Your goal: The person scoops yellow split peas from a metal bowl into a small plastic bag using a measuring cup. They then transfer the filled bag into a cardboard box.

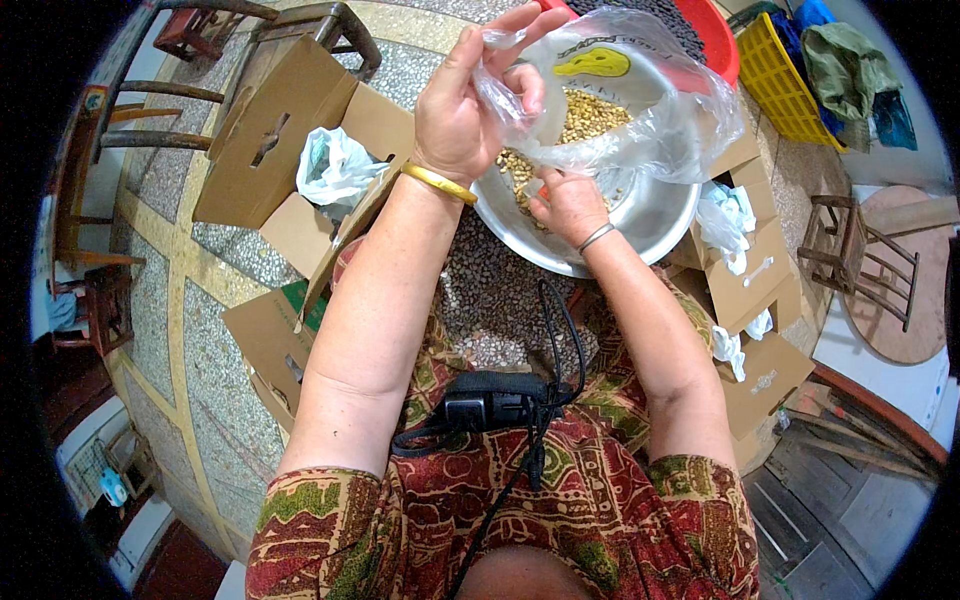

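Raised above a wide metal basin (675, 225), my left hand (480, 97) grips the edge of a clear plastic bag (652, 142) between thumb and fingers. The bag bears a yellow printed picture and writing, and it spreads over much of the basin. Small yellowish-brown pieces, like beans or nuts (592, 116), lie in the basin or behind the see-through bag; which one is hard to tell. My right hand (570, 206) is low over the basin, its fingers curled beside the pieces and the bag's lower edge. Something small and orange-red (543, 193) shows at its fingertips.
Behind the basin stands a red tub (709, 37) of dark pieces. Open cardboard boxes (277, 150) with plastic bags flank me on both sides. A yellow basket (784, 82) holding cloth is at the upper right, a small wooden chair (832, 244) at the right.
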A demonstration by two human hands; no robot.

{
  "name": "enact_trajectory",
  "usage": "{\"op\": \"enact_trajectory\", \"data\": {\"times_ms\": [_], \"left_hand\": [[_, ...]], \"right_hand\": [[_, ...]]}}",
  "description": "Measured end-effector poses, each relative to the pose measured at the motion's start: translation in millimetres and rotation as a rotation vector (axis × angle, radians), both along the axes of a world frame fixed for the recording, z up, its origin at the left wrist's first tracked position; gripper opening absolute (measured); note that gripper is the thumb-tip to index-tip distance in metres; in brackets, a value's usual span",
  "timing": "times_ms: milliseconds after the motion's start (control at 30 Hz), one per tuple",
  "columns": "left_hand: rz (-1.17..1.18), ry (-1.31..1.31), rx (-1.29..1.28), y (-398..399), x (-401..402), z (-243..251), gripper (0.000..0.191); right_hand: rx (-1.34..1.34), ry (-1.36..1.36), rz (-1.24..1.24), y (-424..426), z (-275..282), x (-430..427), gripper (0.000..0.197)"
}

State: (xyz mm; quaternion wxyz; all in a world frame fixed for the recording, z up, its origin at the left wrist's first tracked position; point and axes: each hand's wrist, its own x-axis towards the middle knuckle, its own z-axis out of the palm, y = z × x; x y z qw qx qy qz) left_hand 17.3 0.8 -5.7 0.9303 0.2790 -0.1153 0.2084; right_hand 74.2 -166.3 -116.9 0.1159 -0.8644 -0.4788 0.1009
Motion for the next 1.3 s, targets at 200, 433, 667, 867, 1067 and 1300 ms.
{"op": "enact_trajectory", "data": {"times_ms": [200, 433, 667, 867, 1067, 1300], "left_hand": [[0.017, 0.088, -0.036, -1.2, -4.8, 7.8, 0.046], [0.012, 0.074, -0.021, -1.9, -3.5, 7.7, 0.046], [0.037, 0.117, -0.017, -3.3, -3.7, 7.6, 0.047], [0.010, 0.102, -0.008, -4.5, 0.1, 7.8, 0.046], [0.018, 0.025, 0.033, 2.1, 0.7, -2.2, 0.045], [0.035, 0.052, 0.037, -0.3, 1.0, 0.3, 0.045]], "right_hand": [[-0.003, 0.194, -0.059, -0.1, 4.5, 2.6, 0.039], [0.020, 0.300, -0.159, 7.1, 1.2, 3.0, 0.040], [0.113, 0.514, -0.247, 14.3, 5.4, 5.9, 0.045], [0.298, 0.752, -0.308, 18.8, -35.6, 14.4, 0.041], [0.308, 0.947, -0.378, 22.3, -28.2, 13.9, 0.039], [0.388, 0.809, -0.320, 23.9, -41.0, 13.8, 0.031]]}}
